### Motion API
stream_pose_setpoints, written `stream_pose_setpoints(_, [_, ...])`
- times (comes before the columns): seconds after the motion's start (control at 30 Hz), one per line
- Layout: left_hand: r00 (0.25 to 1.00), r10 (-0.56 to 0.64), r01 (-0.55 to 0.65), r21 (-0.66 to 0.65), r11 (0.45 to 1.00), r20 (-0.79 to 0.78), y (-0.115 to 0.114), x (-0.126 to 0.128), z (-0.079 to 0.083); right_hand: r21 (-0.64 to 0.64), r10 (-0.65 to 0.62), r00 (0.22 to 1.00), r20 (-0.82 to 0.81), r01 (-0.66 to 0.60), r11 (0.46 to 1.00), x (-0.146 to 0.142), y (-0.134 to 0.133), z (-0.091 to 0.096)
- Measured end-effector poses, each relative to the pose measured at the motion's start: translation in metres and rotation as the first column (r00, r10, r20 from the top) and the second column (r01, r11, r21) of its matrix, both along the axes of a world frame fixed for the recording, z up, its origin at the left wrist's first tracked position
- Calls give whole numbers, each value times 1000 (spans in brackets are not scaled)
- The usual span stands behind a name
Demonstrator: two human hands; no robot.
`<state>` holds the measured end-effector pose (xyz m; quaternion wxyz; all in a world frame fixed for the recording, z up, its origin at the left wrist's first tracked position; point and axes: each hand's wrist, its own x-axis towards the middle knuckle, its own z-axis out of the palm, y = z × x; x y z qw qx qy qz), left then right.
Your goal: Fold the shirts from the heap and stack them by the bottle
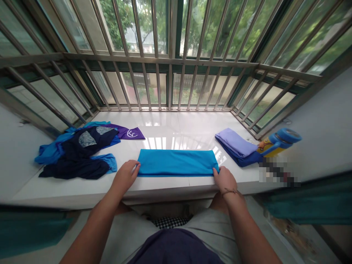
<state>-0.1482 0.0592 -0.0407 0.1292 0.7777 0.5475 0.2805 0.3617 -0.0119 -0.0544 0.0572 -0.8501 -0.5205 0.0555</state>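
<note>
A bright blue cloth (176,162), folded into a long flat strip, lies on the white window ledge (178,124) in front of me. My left hand (127,175) pinches its near left corner between thumb and fingers. At the opposite end, my right hand (224,179) grips the near right corner, thumb on top. Both hands rest close to the ledge's front edge. Whether the cloth is a garment cannot be made out from its folded shape.
To the left lies a loose heap of dark navy (79,157), blue and purple clothes (134,133). On the right, folded lilac cloth (235,141) sits over navy cloth (242,160), beside a blue and yellow bottle (280,141). Metal window bars (169,88) enclose the ledge.
</note>
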Motion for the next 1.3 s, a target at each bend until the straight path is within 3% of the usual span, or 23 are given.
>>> stream_pose_setpoints(0.2, [952, 209, -157, -229, 961, 224, -1, -6, -5, 2, -58, 997, -58, 59, 998, 41, 15, 22])
stream_pose_setpoints(0.3, [906, 252, -130, -344, 930, 340, -6, -2, -4, 153, -158, 980, -125, 176, 972, 53, 22, 46])
stream_pose_setpoints(0.37, [843, 260, -53, -408, 912, 470, -8, 7, -2, 279, -170, 965, -198, 222, 934, 43, 27, 64])
stream_pose_setpoints(0.47, [687, 280, 94, -464, 881, 671, -8, 30, 5, 430, -51, 968, -247, 156, 889, 0, 36, 91])
stream_pose_setpoints(0.57, [501, 333, 253, -503, 826, 799, -3, 56, 14, 504, 169, 954, -247, -23, 864, -67, 44, 106])
stream_pose_setpoints(0.63, [394, 387, 374, -530, 761, 833, 4, 71, 18, 544, 371, 901, -226, -199, 815, -116, 47, 104])
stream_pose_setpoints(0.7, [344, 454, 462, -569, 681, 822, 13, 84, 19, 551, 566, 809, -155, -405, 730, -166, 48, 90])
stream_pose_setpoints(0.77, [355, 494, 486, -608, 628, 794, 23, 94, 17, 458, 701, 710, -74, -600, 656, -210, 46, 69])
stream_pose_setpoints(0.8, [372, 490, 473, -616, 630, 788, 28, 99, 14, 396, 751, 659, -48, -678, 620, -228, 44, 58])
stream_pose_setpoints(0.87, [435, 434, 414, -603, 682, 789, 37, 106, 7, 309, 812, 583, -24, -768, 561, -254, 40, 38])
stream_pose_setpoints(0.93, [510, 367, 352, -577, 737, 778, 44, 110, 0, 298, 832, 554, -14, -792, 533, -266, 36, 24])
stream_pose_setpoints(1.07, [604, 324, 243, -555, 796, 729, 55, 111, -10, 358, 851, 525, 8, -796, 488, -266, 33, 15])
stream_pose_setpoints(1.17, [660, 339, 108, -532, 840, 670, 63, 105, -12, 321, 886, 463, -15, -837, 443, -258, 29, 10])
stream_pose_setpoints(1.23, [689, 362, 0, -499, 866, 628, 65, 99, -10, 279, 926, 375, -40, -886, 370, -252, 21, 5])
stream_pose_setpoints(1.3, [763, 328, -129, -366, 922, 557, 63, 96, -7, 273, 961, 270, -54, -922, 275, -245, 12, 1])
